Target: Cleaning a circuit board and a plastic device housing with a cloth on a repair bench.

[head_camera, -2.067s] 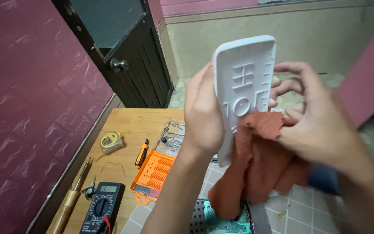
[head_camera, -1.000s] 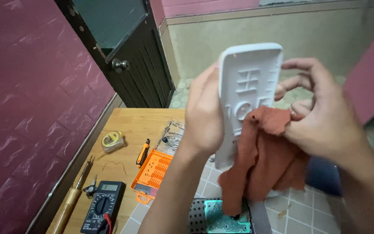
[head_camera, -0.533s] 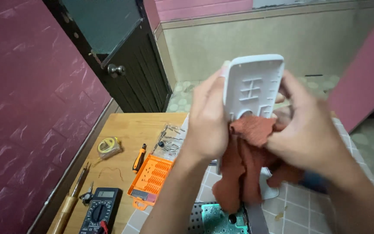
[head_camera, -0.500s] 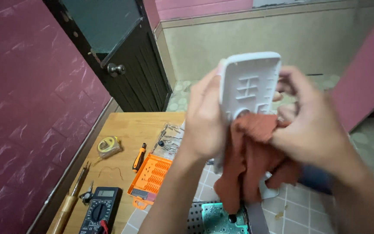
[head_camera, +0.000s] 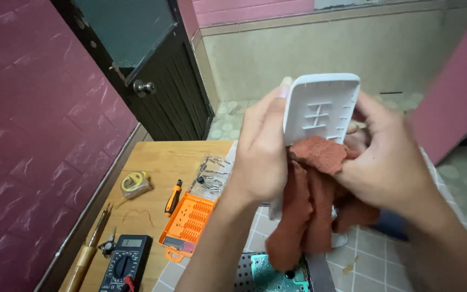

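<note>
Wooden table (head_camera: 152,162) by dark door | your left hand (head_camera: 260,148) fingers clamp white plastic cover (head_camera: 320,108) | right hand (head_camera: 390,162) fingers press rust-red cloth (head_camera: 314,194) on its lower part | upper part looks unwiped

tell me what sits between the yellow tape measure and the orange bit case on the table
In the head view, a small orange-handled screwdriver lies on the wood between the tape measure and the orange bit case.

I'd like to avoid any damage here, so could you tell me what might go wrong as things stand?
The white plastic cover is held up in the air by the left hand alone, so it might slip and land on the green circuit board. The rust-red cloth under the right hand dangles low and could snag that board.
</note>
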